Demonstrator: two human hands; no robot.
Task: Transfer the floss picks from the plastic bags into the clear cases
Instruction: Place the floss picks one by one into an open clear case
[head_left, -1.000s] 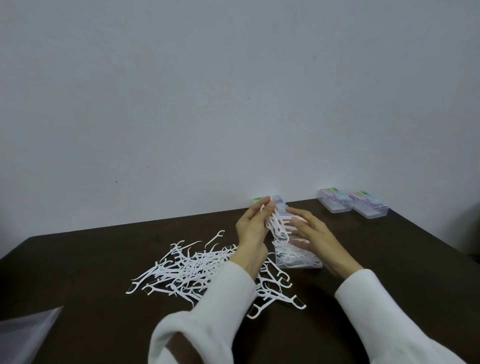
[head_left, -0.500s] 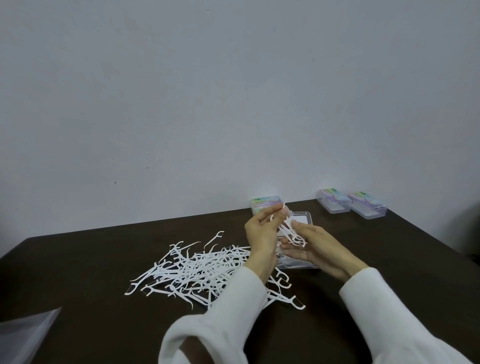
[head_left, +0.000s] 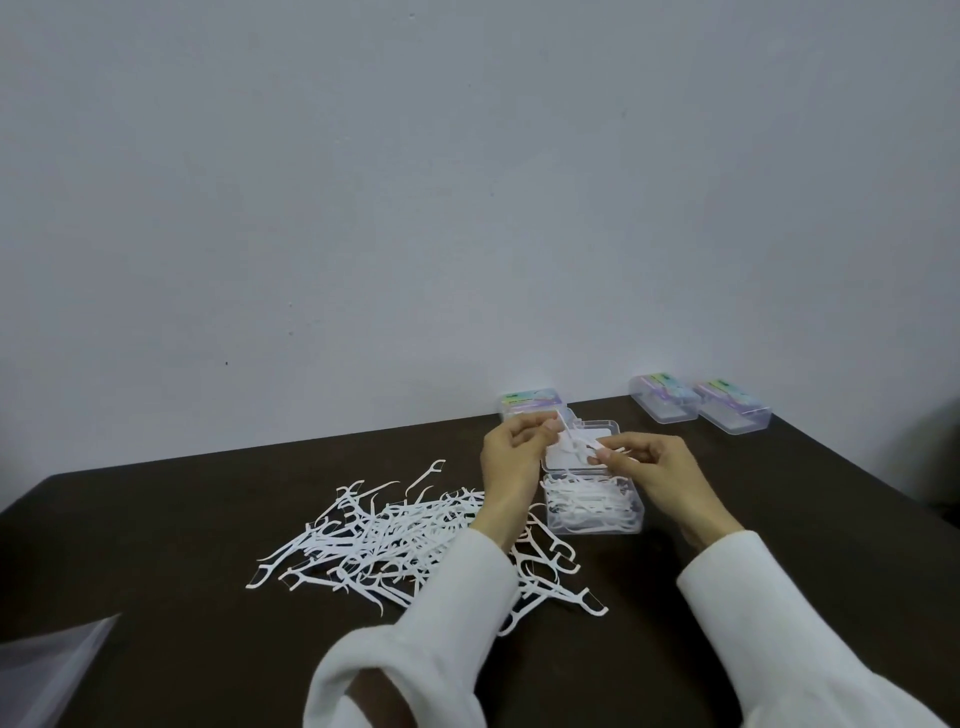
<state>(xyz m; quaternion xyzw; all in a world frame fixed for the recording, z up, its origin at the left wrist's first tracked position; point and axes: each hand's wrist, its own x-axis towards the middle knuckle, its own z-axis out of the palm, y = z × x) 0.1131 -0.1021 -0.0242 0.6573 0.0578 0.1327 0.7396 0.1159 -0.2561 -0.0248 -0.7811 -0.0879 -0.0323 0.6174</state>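
Where hands (head_left: 587, 462) met, now apart, picks (head_left: 574, 442) between, case (head_left: 592, 506) uncovered

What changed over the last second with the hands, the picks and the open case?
The bundle of picks the hands held over the open case is now mostly in it. Both hands have risen slightly and parted: the left hand and right hand now pinch just a few picks between them above the lid. The loose pile, three shut cases and the bag stayed put.
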